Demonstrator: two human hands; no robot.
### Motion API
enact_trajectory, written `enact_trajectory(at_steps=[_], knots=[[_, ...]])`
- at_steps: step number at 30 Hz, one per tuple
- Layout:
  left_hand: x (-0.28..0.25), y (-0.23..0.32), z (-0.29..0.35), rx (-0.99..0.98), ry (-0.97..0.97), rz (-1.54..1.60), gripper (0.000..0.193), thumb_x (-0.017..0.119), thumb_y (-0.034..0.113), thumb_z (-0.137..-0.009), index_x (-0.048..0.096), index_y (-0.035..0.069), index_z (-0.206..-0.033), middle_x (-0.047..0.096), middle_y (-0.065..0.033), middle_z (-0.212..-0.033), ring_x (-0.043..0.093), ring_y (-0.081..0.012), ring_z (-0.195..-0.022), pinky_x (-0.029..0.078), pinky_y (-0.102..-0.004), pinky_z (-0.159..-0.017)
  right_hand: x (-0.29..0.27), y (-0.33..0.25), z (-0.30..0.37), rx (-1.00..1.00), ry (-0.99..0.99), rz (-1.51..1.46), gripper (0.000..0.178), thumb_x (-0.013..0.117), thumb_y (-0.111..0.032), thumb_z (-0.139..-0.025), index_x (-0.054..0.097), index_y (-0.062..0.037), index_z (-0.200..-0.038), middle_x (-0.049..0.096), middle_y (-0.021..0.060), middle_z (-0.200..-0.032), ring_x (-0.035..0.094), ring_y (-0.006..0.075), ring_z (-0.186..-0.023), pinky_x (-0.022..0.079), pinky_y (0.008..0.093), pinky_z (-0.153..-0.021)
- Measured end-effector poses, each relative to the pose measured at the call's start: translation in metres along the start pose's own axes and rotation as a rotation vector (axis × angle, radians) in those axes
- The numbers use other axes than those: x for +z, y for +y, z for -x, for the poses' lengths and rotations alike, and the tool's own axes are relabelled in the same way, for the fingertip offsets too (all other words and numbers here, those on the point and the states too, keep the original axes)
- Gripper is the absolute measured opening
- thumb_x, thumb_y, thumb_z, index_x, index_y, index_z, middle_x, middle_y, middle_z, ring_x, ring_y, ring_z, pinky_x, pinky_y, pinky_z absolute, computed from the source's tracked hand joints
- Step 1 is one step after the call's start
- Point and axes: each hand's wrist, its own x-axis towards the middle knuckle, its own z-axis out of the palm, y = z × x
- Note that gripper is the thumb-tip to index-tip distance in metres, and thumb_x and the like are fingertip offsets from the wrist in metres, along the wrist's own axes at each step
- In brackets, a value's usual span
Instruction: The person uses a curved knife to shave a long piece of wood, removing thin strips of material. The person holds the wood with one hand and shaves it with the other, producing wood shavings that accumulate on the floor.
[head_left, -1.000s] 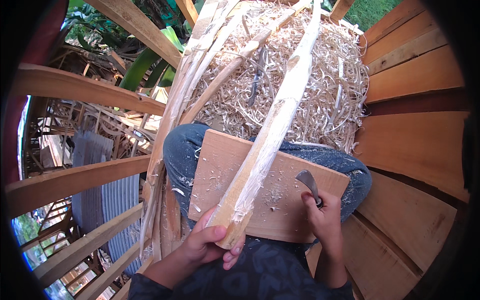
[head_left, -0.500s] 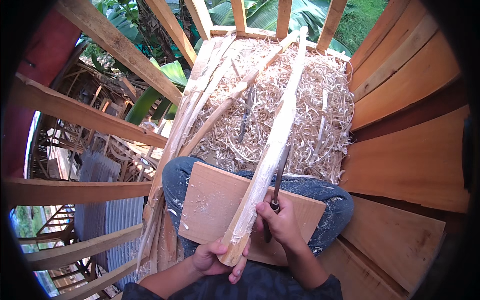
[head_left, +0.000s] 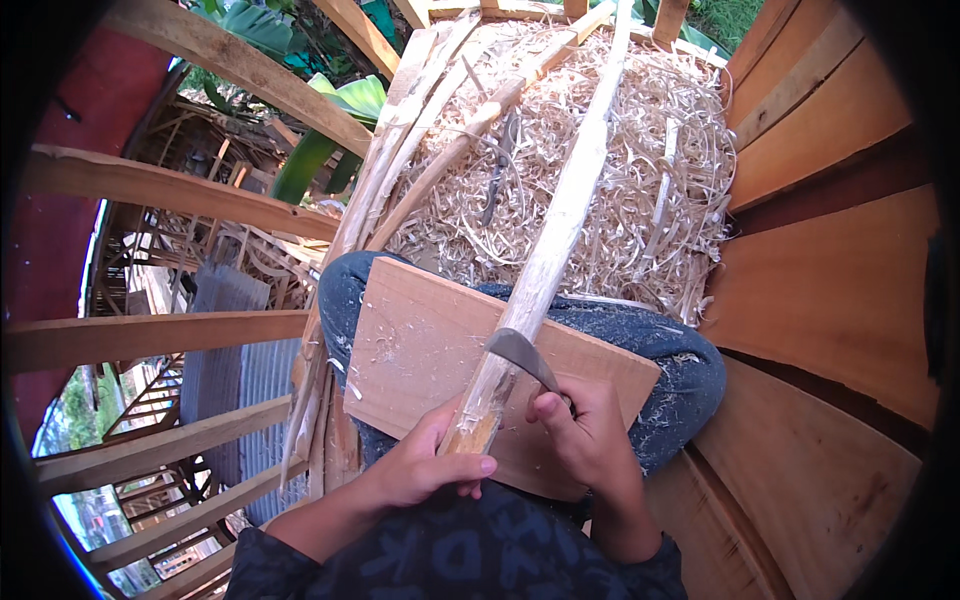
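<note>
A long, pale, peeled wooden pole [head_left: 556,243] slants from my lap up to the far railing. My left hand [head_left: 425,462] grips its near end, thumb over the top and fingers beneath. My right hand [head_left: 582,428] is closed round the handle of a curved knife [head_left: 522,358], the handle mostly hidden in the fist. The dark blade lies across the pole, a short way beyond my left hand. Under the pole, a flat wooden board [head_left: 425,335] rests over my crossed legs.
Curly wood shavings [head_left: 640,190] heap beyond my knees. Another blade-like dark tool [head_left: 497,165] lies on them. Rough poles and strips [head_left: 385,150] lean along the left. Wooden slats [head_left: 180,195] rail the left side; planks [head_left: 830,300] wall the right.
The knife has swung from lying alongside the pole, pointing away, to lying across it. My left hand has shifted its hold on the near end. The whole view has tilted downward.
</note>
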Motion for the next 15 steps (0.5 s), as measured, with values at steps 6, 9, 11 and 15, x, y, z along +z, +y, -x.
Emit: enact_trajectory(at_steps=[6, 9, 11, 15], knots=[[-0.007, 0.010, 0.019, -0.001, 0.177, -0.177, 0.055, 0.070, 0.021, -0.080, 0.044, 0.002, -0.125, 0.052, -0.0045, -0.093, 0.053, -0.0071, -0.068, 0.046, -0.0218, -0.056, 0.015, -0.011, 0.016, -0.010, -0.044, 0.518, 0.054, 0.057, -0.052, -0.085, 0.066, -0.0022, -0.067, 0.055, 0.0199, -0.054, 0.057, 0.0363, -0.051, 0.044, 0.0414, -0.048], [-0.008, 0.015, 0.023, 0.020, 0.209, -0.287, 0.056, 0.070, 0.021, -0.079, 0.043, 0.001, -0.125, 0.053, -0.0051, -0.094, 0.054, -0.0081, -0.071, 0.046, -0.0228, -0.060, 0.022, -0.011, 0.015, -0.036, 0.027, 0.648, 0.055, 0.058, -0.054, -0.084, 0.065, -0.0018, -0.067, 0.055, 0.0199, -0.053, 0.058, 0.0382, -0.051, 0.044, 0.0439, -0.048], [-0.009, 0.017, 0.026, 0.034, 0.201, -0.315, 0.058, 0.069, 0.021, -0.079, 0.042, 0.000, -0.126, 0.053, -0.0064, -0.097, 0.055, -0.0109, -0.079, 0.046, -0.0252, -0.070, 0.021, 0.000, 0.014, -0.066, 0.082, 0.725, 0.056, 0.058, -0.055, -0.083, 0.065, -0.0013, -0.067, 0.054, 0.0202, -0.053, 0.058, 0.0385, -0.052, 0.044, 0.0443, -0.049], [-0.008, 0.014, 0.041, 0.070, 0.138, -0.185, 0.061, 0.069, 0.020, -0.079, 0.040, -0.002, -0.128, 0.054, -0.0094, -0.105, 0.052, -0.0157, -0.099, 0.040, -0.0296, -0.089, -0.025, 0.014, 0.000, 0.180, 0.508, 0.656, 0.059, 0.058, -0.054, -0.084, 0.062, 0.0023, -0.065, 0.051, 0.0208, -0.052, 0.053, 0.0386, -0.048, 0.041, 0.0417, -0.047]])
